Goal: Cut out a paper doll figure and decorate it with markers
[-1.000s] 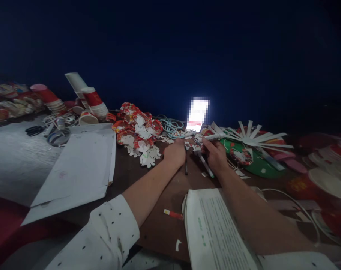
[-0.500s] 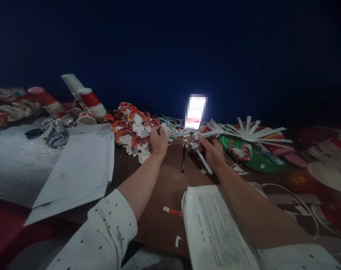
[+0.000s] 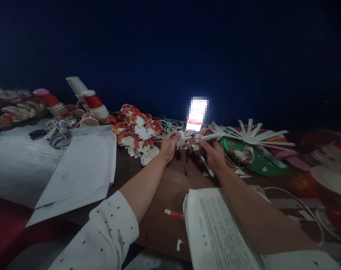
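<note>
My left hand (image 3: 169, 147) is closed on a small white paper cutout (image 3: 181, 138), pinched between thumb and fingers. My right hand (image 3: 214, 154) grips a white tube (image 3: 210, 137) lying almost level, its end pointing right. The two hands are close together above the brown table (image 3: 173, 187), cutout and tube a short gap apart. Below them lie a black pen (image 3: 187, 161) and a white marker with a green end (image 3: 206, 165). Left of my left hand is a heap of red printed and white paper cutouts (image 3: 139, 131).
A glowing, blurred-out screen (image 3: 198, 112) stands behind my hands. White sheets (image 3: 83, 161) and stacked paper cups (image 3: 95, 105) are on the left. At right are a green disc (image 3: 268, 168), fanned white strips (image 3: 254, 138) and more cups (image 3: 330, 180). A printed booklet (image 3: 212, 225) lies in front.
My left hand has moved right with the white cutout, closer to the tube. My right hand still holds the tube in nearly the same place. The whole view has shifted slightly.
</note>
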`<state>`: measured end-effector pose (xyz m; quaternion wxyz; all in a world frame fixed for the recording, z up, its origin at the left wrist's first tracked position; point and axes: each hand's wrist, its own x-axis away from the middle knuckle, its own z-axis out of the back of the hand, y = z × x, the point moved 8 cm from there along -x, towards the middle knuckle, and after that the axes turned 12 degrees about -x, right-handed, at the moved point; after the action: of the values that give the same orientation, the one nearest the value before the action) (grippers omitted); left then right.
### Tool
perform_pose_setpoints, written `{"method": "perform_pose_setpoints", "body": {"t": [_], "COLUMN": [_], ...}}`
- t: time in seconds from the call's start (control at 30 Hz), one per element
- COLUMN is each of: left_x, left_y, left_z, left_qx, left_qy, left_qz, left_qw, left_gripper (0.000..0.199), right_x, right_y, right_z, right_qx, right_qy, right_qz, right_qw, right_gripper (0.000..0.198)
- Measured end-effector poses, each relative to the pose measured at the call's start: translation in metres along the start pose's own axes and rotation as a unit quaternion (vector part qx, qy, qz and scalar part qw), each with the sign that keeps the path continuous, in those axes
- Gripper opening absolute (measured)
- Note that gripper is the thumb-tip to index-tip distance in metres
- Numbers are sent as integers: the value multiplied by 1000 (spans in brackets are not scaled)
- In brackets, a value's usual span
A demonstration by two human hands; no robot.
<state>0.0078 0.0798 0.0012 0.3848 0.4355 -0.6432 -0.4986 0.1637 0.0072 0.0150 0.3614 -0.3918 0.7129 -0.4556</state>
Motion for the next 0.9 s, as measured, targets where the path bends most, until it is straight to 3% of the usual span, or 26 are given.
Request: {"method": "perform_pose_setpoints", "body": {"t": [0.13,0.23,0.37,0.43,0.9], "left_x": [2,2,7,10,14], "left_y": [-2,-3,12,15,19], "left_z": [-6,-7,-5,-6,-8], "left_qx": [-23,-110,-282,-320,-313], "left_qy": [-27,-21,24,35,43], "left_qz": [0,-38,-153,-178,-176], "left_qw": [999,993,947,930,932], "left_gripper": [24,23,18,18,16], "right_x": [4,7,7,6,8], "right_y": [-4,-4,3,7,1], "right_z": [-5,-13,-14,-12,-17], "right_qx": [1,30,84,98,187], "right_qy": [-11,-52,-74,-68,-88], "right_qz": [-11,-20,-21,-19,-12], "right_qw": [1000,998,993,993,978], "right_gripper": [28,31,34,35,38]}}
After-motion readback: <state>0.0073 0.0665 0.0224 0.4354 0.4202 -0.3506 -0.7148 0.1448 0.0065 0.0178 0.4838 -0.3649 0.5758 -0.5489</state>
